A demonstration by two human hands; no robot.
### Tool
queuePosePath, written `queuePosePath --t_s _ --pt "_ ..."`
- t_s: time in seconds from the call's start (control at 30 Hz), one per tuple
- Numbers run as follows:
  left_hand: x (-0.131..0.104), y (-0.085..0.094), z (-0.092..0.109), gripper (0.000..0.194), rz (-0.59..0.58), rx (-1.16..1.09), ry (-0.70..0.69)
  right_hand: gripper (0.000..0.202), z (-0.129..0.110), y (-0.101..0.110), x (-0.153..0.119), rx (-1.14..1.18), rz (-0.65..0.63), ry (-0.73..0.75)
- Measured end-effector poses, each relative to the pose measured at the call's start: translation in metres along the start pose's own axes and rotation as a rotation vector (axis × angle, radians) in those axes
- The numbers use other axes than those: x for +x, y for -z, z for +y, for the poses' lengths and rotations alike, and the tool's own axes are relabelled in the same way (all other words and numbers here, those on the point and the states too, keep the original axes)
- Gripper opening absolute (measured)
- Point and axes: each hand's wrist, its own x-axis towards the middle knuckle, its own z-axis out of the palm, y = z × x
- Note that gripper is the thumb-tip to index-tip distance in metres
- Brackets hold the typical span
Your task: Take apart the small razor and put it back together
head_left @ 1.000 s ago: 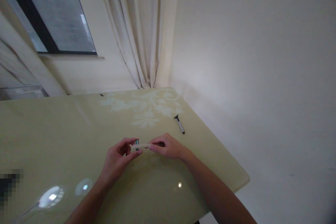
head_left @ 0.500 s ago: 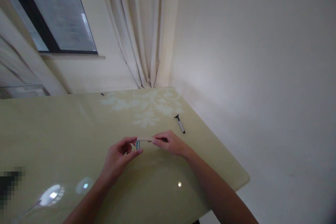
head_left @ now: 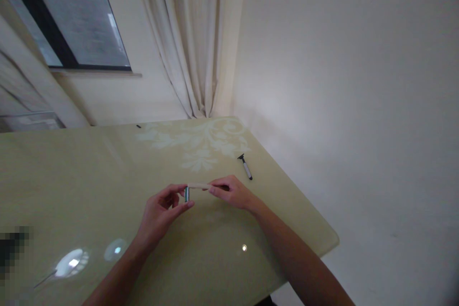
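Note:
In the head view I hold a razor level above the table. Its thin cream handle runs between my hands, and its small green and white head points down at the left end. My left hand pinches that head between thumb and fingertips. My right hand is closed around the other end of the handle, whose tip is hidden by the fingers. Beyond my right hand, a second razor with a black head and grey handle lies apart on the table.
The pale green glossy table has a white floral pattern at its far corner. A small dark piece lies near the back edge. A wall borders the right side, and a curtain hangs behind. A pixelated dark patch is at lower left.
The view has shifted very slightly. Both hands keep the same grip on the razor, and its head looks turned a little more edge-on.

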Motion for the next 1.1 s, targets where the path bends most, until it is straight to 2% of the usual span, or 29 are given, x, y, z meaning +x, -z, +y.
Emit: queuePosePath --t_s 0.13,0.27,0.43,0.53,0.7,0.83,1.0,1.1 --pt "0.0002 0.0008 0.0000 0.047 0.007 0.010 -0.006 0.042 -0.0003 0.0005 -0.0005 0.048 -0.071 0.008" --pt "0.0003 0.0021 -0.0029 0.047 0.013 0.025 -0.004 0.041 -0.0005 0.0024 -0.0010 0.012 -0.026 -0.004" --pt "0.0003 0.0013 -0.0027 0.047 0.015 -0.012 -0.003 0.040 -0.0024 0.0014 -0.0013 0.085 -0.116 0.005" --pt "0.0011 0.0008 -0.0035 0.046 0.011 -0.001 -0.011 0.040 -0.0035 0.0009 -0.0011 0.032 -0.056 0.000" --pt "0.0015 0.0018 -0.0037 0.047 0.005 -0.009 0.002 0.039 -0.0028 0.0013 -0.0011 0.062 -0.121 0.009" --pt "0.0008 0.0021 0.0004 0.047 0.018 0.006 -0.001 0.040 -0.0016 0.0040 -0.0018 0.025 -0.065 -0.013" --pt "-0.0004 0.0016 0.0015 0.046 0.019 -0.020 -0.006 0.040 -0.0026 0.0063 -0.0026 0.055 -0.117 0.012" --pt "-0.0002 0.0020 -0.0013 0.046 0.021 -0.014 -0.005 0.040 -0.0019 0.0072 -0.0029 0.030 -0.060 -0.002"
